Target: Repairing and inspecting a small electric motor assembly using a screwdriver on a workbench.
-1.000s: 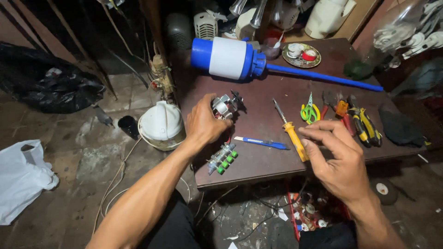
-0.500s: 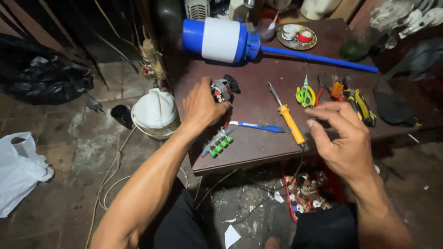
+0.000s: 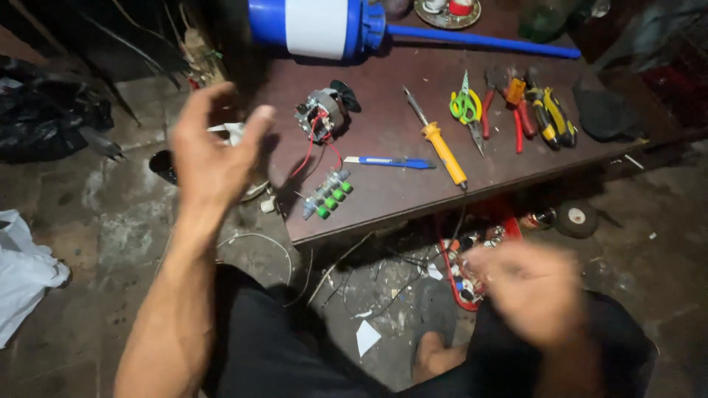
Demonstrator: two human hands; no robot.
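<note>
Both hands were off the tabletop, between grips

The left hand hovered spread and empty beside the small motor; the right hand was too blurred to tell; the next grip probably needed it steadied first

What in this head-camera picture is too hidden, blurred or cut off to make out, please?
- Right hand: motion blur in the head view; fingers and any contents cannot be told.
- White object on the floor: mostly behind the left hand.
- Blue-and-white cylinder: top cut by the upper edge.
- Round tray: cropped by the same edge.
- Red bin under the table: contents small, shadowed.
</note>
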